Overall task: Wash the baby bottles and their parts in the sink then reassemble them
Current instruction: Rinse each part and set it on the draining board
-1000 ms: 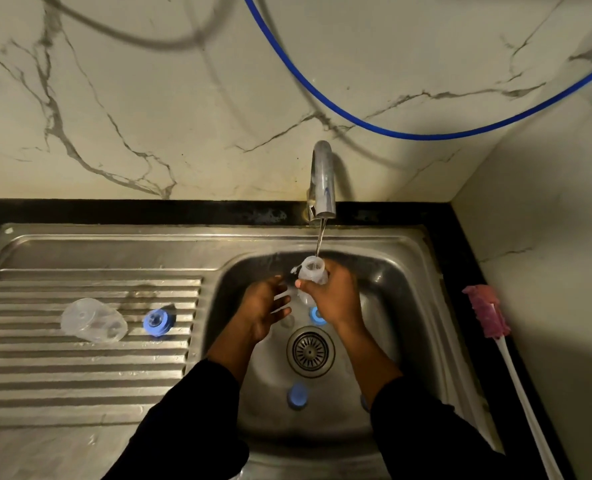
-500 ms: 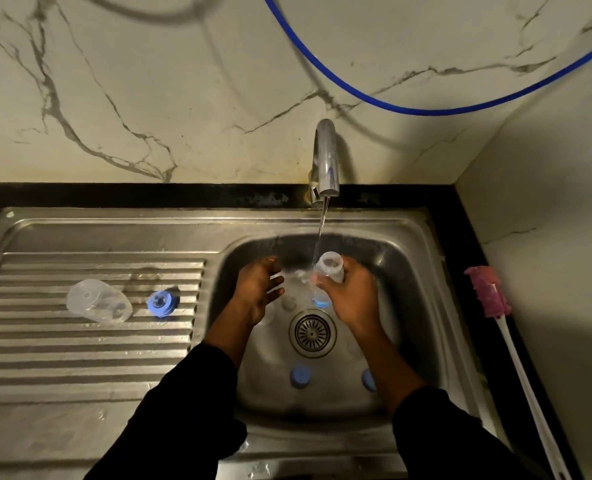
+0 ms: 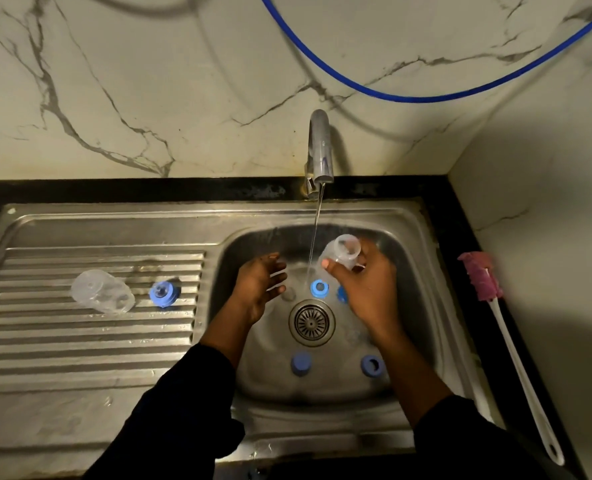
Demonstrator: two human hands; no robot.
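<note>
Baby bottle point(image 3: 342, 251), gripped round its body by the right hand point(image 3: 367, 289) above the sink point(image 3: 413, 278) basin, sits just right of the water stream point(image 3: 315, 233); shift its open mouth under the flow, swirl and drain, steadying it with the relaxed, unladen left hand point(image 3: 258, 284).

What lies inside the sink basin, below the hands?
Four blue parts show around the drain: two nearer the person, two farther. The right hand covers most of one.
</note>
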